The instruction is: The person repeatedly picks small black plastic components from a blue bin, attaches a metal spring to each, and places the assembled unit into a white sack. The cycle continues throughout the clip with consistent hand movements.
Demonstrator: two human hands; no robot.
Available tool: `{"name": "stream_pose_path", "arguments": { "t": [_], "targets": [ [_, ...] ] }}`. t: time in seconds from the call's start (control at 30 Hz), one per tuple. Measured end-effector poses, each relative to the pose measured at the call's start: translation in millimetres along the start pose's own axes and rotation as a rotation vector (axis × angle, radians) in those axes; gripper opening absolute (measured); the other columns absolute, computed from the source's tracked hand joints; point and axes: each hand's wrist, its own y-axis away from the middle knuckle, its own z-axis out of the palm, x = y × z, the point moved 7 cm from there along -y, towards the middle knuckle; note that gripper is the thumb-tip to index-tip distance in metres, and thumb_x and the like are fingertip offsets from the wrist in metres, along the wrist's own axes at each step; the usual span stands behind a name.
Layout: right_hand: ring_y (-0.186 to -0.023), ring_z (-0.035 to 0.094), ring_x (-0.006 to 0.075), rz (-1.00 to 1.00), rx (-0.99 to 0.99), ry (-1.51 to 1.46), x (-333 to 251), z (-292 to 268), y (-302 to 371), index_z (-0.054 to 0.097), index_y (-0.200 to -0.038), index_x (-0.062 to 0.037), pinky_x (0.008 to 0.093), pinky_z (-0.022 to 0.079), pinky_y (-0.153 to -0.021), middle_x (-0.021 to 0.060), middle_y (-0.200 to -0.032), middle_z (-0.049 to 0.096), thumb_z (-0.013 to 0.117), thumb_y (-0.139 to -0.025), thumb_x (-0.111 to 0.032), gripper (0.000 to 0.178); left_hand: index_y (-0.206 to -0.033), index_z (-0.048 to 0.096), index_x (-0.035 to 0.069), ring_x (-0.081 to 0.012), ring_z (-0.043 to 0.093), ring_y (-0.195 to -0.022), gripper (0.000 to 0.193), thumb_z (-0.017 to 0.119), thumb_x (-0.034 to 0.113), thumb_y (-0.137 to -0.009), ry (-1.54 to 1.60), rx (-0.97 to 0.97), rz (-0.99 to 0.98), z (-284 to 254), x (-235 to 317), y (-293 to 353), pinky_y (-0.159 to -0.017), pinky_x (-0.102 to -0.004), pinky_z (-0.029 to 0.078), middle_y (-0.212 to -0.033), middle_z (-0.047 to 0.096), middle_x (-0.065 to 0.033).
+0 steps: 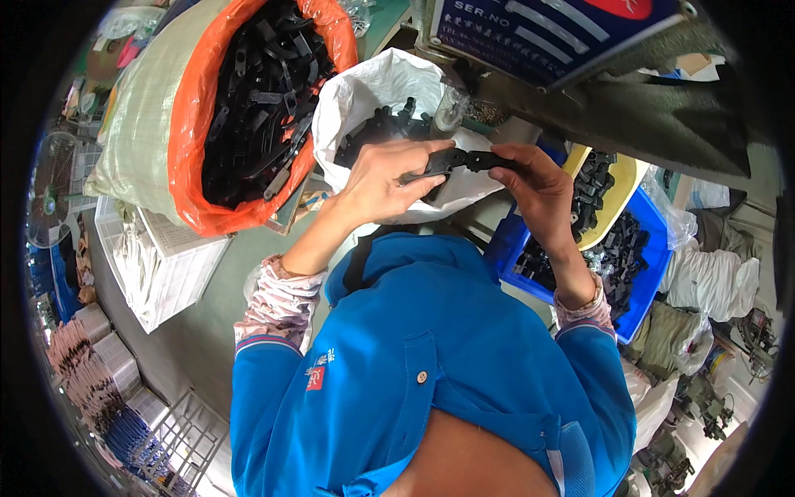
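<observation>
My left hand [386, 176] is closed around a black plastic part [448, 159] with a rounded, forked shape. From the other side, my right hand [538, 189] pinches a black plastic piece [483, 160] between thumb and fingers. The two pieces meet end to end between my hands; whether they are joined I cannot tell. Both hands are over a white plastic-lined bag [370, 93] that holds several small black parts [396, 124]. Beside my right wrist, a blue bin [660, 248] and a yellow tray [627, 178] carry more black parts.
A woven sack [142, 124] with an orange liner [184, 157], filled with long black parts, leans at the left. Ahead, a machine bears a blue plate [489, 48]. A white crate [170, 277] and a fan [54, 186] stand left; stuffed bags [714, 277] lie right.
</observation>
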Motion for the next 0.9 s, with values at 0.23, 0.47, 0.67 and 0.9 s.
{"name": "stream_pose_path", "arguments": {
  "t": [0.23,0.47,0.67,0.9],
  "targets": [
    [-0.099,0.061,0.0113,-0.026,0.037,0.088,-13,13,-14,0.065,-0.112,0.0036,0.0236,0.05,-0.087,0.0064,-0.111,0.063,0.069,-0.084,0.006,0.028,-0.063,0.046,0.0,-0.0299,0.065,-0.074,0.033,0.075,0.007,-0.076,-0.039,-0.044,0.071,-12,-6,-17,-0.065,-0.0338,0.05,-0.113,0.068,-0.0182],
    [-0.098,0.062,0.0128,-0.066,0.112,0.185,-9,23,-20,0.068,-0.109,0.0036,0.0235,0.05,-0.084,0.0086,-0.109,0.064,0.071,-0.081,0.008,0.029,-0.067,0.053,-0.001,-0.0296,0.065,-0.074,0.026,0.075,0.008,-0.075,-0.111,-0.12,0.077,-14,-17,-25,-0.065,-0.0354,0.051,-0.112,0.068,-0.0169],
    [-0.095,0.064,0.014,-0.203,0.186,0.258,-9,30,-28,0.068,-0.107,0.0051,0.0243,0.052,-0.083,0.0103,-0.105,0.066,0.071,-0.08,0.009,0.028,-0.068,0.056,-0.001,-0.03,0.065,-0.073,0.022,0.075,0.008,-0.074,-0.213,-0.167,0.134,-29,-14,-40,-0.064,-0.0342,0.051,-0.107,0.069,-0.0155],
    [-0.097,0.065,0.0169,-0.233,0.264,0.142,-14,29,-42,0.067,-0.106,0.0031,0.0293,0.054,-0.084,0.0099,-0.104,0.069,0.071,-0.082,0.005,0.024,-0.082,0.062,0.004,-0.0273,0.059,-0.068,0.018,0.073,0.015,-0.073,-0.245,-0.162,0.277,-38,-17,-67,-0.056,-0.0393,0.047,-0.084,0.065,-0.0063]
  ]
}}
